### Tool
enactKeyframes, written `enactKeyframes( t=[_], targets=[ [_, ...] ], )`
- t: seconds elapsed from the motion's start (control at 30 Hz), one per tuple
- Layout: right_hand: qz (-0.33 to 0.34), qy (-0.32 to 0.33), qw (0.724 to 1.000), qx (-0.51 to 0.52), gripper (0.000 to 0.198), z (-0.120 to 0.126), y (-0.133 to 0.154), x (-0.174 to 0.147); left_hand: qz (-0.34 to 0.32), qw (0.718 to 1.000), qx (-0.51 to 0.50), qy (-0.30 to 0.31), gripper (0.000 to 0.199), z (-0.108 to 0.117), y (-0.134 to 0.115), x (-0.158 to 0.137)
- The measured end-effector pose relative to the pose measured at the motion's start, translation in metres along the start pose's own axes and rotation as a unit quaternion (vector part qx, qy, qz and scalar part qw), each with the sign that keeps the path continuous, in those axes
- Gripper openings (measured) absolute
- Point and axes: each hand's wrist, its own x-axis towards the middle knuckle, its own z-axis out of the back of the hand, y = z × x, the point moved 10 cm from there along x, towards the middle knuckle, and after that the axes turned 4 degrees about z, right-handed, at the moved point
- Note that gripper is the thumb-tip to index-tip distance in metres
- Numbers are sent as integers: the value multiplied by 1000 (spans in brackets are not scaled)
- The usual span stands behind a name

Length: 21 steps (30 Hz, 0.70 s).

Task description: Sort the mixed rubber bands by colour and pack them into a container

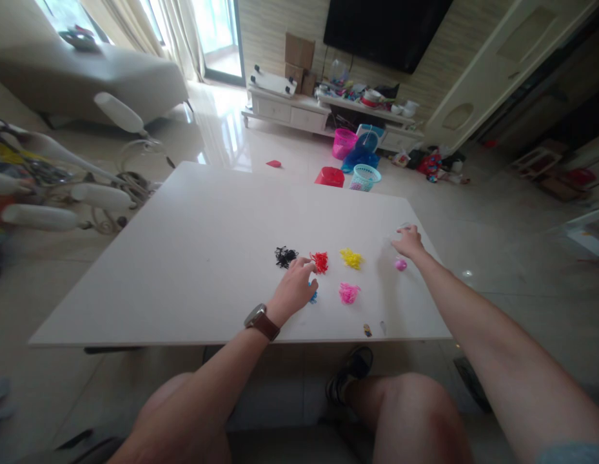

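Observation:
My left hand (296,282), with a watch (261,320) on its wrist, hovers over the piles with thumb and fingers apart and nothing seen between them. It partly covers a pile of small blue bands (313,295). Just past its fingertips are a red pile (320,262) and a black pile (285,257) of small bands. A yellow pile (351,258) and a pink pile (349,293) lie to the right. At the table's right side my right hand (408,242) is closed on a clear container (389,240), its outline faint. A shiny pink round object (400,265) sits just below that hand.
A small yellow and blue figure (367,330) and a small clear piece (383,327) lie by the near edge of the white table (183,258). Beyond the far edge stand a red bucket or stool (330,176) and a light blue basket (365,176). Exercise equipment (100,196) stands left.

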Motion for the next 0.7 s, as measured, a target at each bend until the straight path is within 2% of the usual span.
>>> enactKeyframes(
  t=[0.1, 0.23, 0.3, 0.43, 0.6, 0.7],
  targets=[
    [41, 3, 999, 1, 49, 4, 15, -8, 8, 1000, 0, 11, 20, -4, 1, -1],
    [131, -76, 988, 39, 37, 39, 53, -49, -6, 1000, -5, 12, 23, -5, -4, -3],
    [198, -104, 971, 81, 32, 60, 81, -89, -25, 1000, -7, 3, 26, -2, -11, -7],
    [332, -81, 929, 140, 24, 93, 139, -192, -77, 997, -16, -15, 37, 5, -36, -21],
    [426, -38, 889, 161, 25, 123, 187, -303, -164, 986, -36, -25, 60, 3, -90, -55],
    [456, -47, 877, 147, 29, 141, 203, -347, -183, 981, -52, -38, 55, 4, -119, -82]
  ],
)
